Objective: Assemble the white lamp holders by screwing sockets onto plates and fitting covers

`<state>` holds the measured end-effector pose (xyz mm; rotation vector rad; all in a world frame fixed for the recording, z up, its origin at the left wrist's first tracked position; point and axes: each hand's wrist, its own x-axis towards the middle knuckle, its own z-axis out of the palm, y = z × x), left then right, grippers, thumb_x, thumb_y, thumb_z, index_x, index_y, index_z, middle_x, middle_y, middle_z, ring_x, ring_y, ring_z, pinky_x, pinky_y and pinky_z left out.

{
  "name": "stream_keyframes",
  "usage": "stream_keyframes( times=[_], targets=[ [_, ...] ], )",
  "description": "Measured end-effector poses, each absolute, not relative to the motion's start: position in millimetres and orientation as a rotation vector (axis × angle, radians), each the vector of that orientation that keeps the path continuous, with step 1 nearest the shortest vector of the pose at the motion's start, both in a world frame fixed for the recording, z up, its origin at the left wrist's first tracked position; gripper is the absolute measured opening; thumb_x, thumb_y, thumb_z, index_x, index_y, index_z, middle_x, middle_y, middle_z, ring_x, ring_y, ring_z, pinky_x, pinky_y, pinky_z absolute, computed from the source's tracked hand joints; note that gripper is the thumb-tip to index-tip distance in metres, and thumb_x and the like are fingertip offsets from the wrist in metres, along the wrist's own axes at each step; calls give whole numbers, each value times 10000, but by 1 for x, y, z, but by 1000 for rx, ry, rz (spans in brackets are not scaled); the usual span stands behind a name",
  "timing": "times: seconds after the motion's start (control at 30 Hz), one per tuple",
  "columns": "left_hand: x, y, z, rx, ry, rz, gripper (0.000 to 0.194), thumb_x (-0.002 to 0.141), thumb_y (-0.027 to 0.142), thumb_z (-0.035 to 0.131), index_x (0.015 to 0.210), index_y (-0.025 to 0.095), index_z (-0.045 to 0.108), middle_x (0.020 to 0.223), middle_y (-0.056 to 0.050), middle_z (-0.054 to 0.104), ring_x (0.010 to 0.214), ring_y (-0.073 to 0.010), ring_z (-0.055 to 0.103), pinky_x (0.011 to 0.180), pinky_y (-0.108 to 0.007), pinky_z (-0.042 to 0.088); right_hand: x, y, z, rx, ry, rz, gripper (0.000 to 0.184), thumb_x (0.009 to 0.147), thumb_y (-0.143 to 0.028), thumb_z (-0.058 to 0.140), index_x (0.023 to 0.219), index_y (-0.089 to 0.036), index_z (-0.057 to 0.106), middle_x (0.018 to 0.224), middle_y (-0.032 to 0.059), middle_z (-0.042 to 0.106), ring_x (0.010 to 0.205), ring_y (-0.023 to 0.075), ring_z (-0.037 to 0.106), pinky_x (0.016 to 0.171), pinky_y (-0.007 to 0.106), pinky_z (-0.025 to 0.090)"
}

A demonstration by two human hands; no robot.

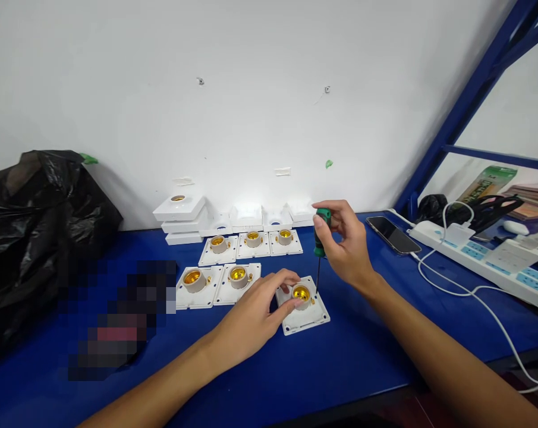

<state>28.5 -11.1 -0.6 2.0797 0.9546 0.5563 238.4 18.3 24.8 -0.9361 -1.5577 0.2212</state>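
Holding the work steady looks like the weak spot. The left hand point(266, 297) has the lamp socket point(301, 295) between thumb and curled fingers; the white plate point(307, 322) under it lies flat on the blue table point(362, 368), no clamp that I can see. If the screwdriver point(319, 246) gets twisted hard, my guess is the plate turns with it or skates.

Second risk: slip. The right hand point(346, 244) grips the green handle near its top, thumb against the near side, fingers wrapped behind. The shaft points almost straight down at the plate's right side, just beside the socket. A sideways push could jump the tip out and scratch the plastic or hit the socket's edge. The tip is too small here to tell whether it's seated in a screw or only touching.

Position: the socket sits right at the left fingertips, thumb on its near-left side, forefinger round the back. The right fingers touch only the handle, well above the plate. The finished-looking neighbour plate point(236, 285) is left of the left hand, close to the wrist; a careless elbow swing could shove it.
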Motion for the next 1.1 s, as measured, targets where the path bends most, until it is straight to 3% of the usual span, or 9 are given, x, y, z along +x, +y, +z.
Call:
stream_keyframes(
  times=[0.23,0.47,1.1],
  targets=[
    [30,-12,-2,2077,961,548,236,1019,392,566,1233,301,604,1222,-39,674,1161,-265,597,1006,-398,456,230,18,17,-934,-1655,192,139,992,-330,583,1116,-267,586,670,-55,489,531,114,446,504,296,393],
    [32,-11,-2,2105,966,558,223,1006,406,573,1176,284,650,1091,-38,697,995,-250,635,872,-371,490,229,17,18,-935,-1704,170,141,987,-301,589,1123,-266,581,646,-62,481,522,117,443,500,298,385],
    [33,-10,2,2054,974,556,169,989,396,598,1099,279,653,1083,-16,708,989,-237,638,875,-352,474,232,16,19,-944,-1666,146,129,989,-317,582,1109,-270,584,663,-57,485,514,115,445,489,298,380]
  ],
)
